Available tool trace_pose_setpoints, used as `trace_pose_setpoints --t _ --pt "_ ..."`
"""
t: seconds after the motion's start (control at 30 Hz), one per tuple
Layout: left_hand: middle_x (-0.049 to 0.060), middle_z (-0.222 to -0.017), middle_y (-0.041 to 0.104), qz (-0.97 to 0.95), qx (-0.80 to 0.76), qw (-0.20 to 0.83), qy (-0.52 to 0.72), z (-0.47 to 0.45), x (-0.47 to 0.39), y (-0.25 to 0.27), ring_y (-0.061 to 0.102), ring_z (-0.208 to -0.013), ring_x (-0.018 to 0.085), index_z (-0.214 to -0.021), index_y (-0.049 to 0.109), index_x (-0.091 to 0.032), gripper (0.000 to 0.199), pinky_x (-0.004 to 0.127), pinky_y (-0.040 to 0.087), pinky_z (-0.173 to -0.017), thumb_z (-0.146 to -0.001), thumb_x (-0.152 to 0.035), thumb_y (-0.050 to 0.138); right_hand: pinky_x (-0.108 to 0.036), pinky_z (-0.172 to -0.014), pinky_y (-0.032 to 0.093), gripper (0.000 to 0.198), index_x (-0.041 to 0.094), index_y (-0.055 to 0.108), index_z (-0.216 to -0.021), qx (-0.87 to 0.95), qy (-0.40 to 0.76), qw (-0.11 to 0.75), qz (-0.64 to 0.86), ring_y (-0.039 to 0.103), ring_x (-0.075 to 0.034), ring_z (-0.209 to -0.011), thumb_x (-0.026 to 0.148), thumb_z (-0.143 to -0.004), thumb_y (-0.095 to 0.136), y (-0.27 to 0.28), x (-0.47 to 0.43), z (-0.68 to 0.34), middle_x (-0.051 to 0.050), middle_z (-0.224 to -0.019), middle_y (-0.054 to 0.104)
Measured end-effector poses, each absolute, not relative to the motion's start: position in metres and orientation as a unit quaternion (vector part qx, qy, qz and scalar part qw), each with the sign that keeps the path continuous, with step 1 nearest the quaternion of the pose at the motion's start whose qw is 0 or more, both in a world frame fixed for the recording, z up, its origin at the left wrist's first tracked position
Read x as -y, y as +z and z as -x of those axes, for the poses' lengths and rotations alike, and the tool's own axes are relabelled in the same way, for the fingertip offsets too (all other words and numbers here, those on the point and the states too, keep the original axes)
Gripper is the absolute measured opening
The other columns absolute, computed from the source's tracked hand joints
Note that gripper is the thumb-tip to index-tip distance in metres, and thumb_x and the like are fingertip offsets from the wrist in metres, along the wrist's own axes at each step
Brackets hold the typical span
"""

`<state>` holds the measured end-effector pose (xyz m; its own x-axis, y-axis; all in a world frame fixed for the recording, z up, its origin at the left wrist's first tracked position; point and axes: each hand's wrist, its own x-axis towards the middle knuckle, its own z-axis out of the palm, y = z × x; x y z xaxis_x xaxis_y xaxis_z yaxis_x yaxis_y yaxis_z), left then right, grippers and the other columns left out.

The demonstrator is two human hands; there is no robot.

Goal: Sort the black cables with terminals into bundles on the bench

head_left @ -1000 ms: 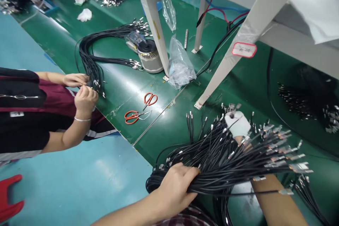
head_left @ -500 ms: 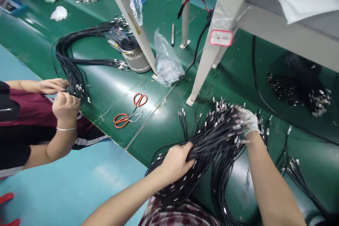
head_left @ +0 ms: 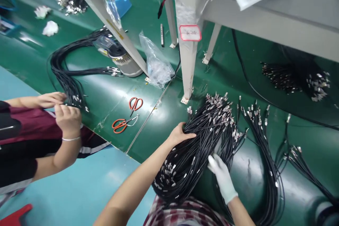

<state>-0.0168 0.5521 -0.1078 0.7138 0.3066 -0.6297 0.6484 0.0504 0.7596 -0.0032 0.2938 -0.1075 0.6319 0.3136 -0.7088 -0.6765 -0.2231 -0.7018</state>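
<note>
Cables (head_left: pixel 201 141) between hands (head_left: pixel 180 137) (head_left: pixel 222 174), bag (head_left: pixel 160 72) contents unclear

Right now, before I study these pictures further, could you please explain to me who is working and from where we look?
There is no machine, only people. The view comes from a camera on one person's head, looking forward and down. That person's bare left hand touches the left side of a large bundle of black cables; the gloved right hand is at its right side. I cannot tell whether either holds it firmly. Around it on the green table lie scissors, a clear bag and more cables. At far left are a co-worker's hands.
</note>
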Motion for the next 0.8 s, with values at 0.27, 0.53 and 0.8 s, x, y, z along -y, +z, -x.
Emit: trace_pose_setpoints --t 0.27,0.53,0.8 --pt "0.006 -0.097 0.073 -0.618 -0.286 0.691 -0.242 -0.006 -0.552 -0.079 0.067 -0.095 0.025 -0.102 0.071 -0.013 0.064 0.033 0.055 -0.086 -0.047 -0.040 0.088 -0.043 -0.106 0.041 0.046 0.013 0.068 -0.114 -0.051 0.472 0.715 0.513 0.058 -0.028 -0.116 0.039 -0.077 0.077 -0.105 -0.364 -0.009 -0.010 -0.120 0.065" --pt "0.009 -0.095 0.072 -0.694 -0.327 0.597 -0.234 0.031 -0.637 -0.068 0.067 -0.090 0.028 -0.104 0.067 -0.011 0.066 0.037 0.056 -0.081 -0.050 -0.045 0.083 -0.040 -0.091 0.050 0.052 0.015 0.070 -0.104 0.087 0.475 0.590 0.647 0.066 -0.027 -0.095 0.059 -0.078 0.065 -0.111 -0.439 0.020 -0.008 -0.093 0.071" --pt "0.023 -0.143 0.039 -0.895 -0.313 0.313 -0.056 0.020 -0.613 -0.058 0.030 -0.136 0.040 -0.144 0.033 -0.009 0.097 0.055 0.023 -0.112 -0.067 -0.051 0.074 -0.045 -0.114 0.019 0.026 0.015 0.069 -0.100 0.158 0.298 0.441 0.831 0.042 -0.031 -0.129 0.033 -0.087 0.056 -0.116 -0.390 -0.068 -0.015 -0.126 0.058"
